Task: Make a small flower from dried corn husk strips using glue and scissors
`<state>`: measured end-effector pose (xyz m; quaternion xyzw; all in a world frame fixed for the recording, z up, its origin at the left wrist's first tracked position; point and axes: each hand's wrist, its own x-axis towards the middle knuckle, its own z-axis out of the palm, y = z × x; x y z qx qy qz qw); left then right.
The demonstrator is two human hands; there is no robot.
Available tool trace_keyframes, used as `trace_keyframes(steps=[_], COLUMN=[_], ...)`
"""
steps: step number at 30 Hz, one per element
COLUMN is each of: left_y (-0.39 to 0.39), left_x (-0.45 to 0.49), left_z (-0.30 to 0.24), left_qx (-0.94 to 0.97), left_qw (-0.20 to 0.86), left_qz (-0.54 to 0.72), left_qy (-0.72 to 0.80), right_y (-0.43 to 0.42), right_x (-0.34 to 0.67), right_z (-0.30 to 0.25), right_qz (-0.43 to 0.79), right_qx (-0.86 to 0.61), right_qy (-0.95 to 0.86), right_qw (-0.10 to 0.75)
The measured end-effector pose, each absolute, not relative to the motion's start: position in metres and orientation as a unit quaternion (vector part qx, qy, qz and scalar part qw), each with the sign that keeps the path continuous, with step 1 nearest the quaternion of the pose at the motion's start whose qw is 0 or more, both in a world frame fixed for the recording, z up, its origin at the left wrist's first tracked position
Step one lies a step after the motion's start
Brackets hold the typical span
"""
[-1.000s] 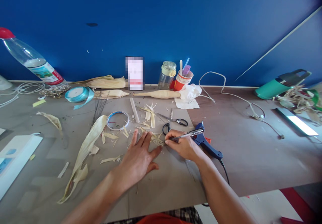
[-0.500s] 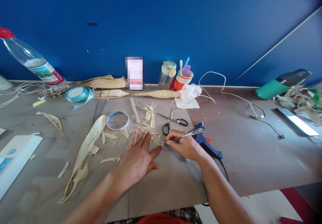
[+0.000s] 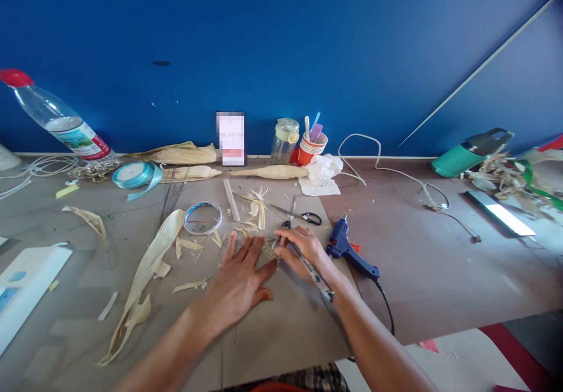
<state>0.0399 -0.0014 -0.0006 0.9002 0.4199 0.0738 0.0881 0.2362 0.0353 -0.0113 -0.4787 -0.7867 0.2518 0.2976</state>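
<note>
My left hand [image 3: 240,277] lies flat on the table with its fingers spread. The fingertips press on a pale corn husk piece slit into thin strips [image 3: 268,250]. Close by on the right, my right hand [image 3: 303,251] is closed round a slim metallic utility knife [image 3: 320,280]. Its back end points down toward my wrist, and its tip by the strips is hard to make out. Just beyond that hand lies a pair of black-handled scissors [image 3: 310,218], partly covered. A frayed husk bundle [image 3: 260,210] and small scraps lie ahead of my left fingers.
To the right rests a blue glue gun [image 3: 352,251] with its cord. Tape roll [image 3: 187,220], glue stick [image 3: 231,200] and a long husk [image 3: 153,263] lie left. Along the wall are a ribbon spool [image 3: 134,173], water bottle [image 3: 74,131], jar [image 3: 285,141] and paper cups [image 3: 311,150].
My right hand has shifted slightly left and up and turned, so the knife's back end swings from pointing right to pointing down toward me. My left hand stays nearly in place.
</note>
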Motion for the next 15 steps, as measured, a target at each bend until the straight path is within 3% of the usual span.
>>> trace_keyframes(steps=[7, 11, 15], left_y=[0.000, 0.002, 0.006], left_x=[0.040, 0.042, 0.039], left_z=[-0.003, 0.002, 0.009], left_qx=[0.906, 0.907, 0.884], left_qw=[0.075, 0.055, 0.031], left_qz=[0.084, 0.111, 0.208], left_qy=[0.408, 0.403, 0.417], right_y=[0.030, 0.033, 0.041], right_x=[0.233, 0.233, 0.228], right_z=[-0.010, -0.020, -0.027], right_qz=[0.176, 0.188, 0.201], right_qx=[-0.453, -0.465, -0.561], right_qy=[-0.844, -0.822, -0.716], right_qw=[0.226, 0.268, 0.364])
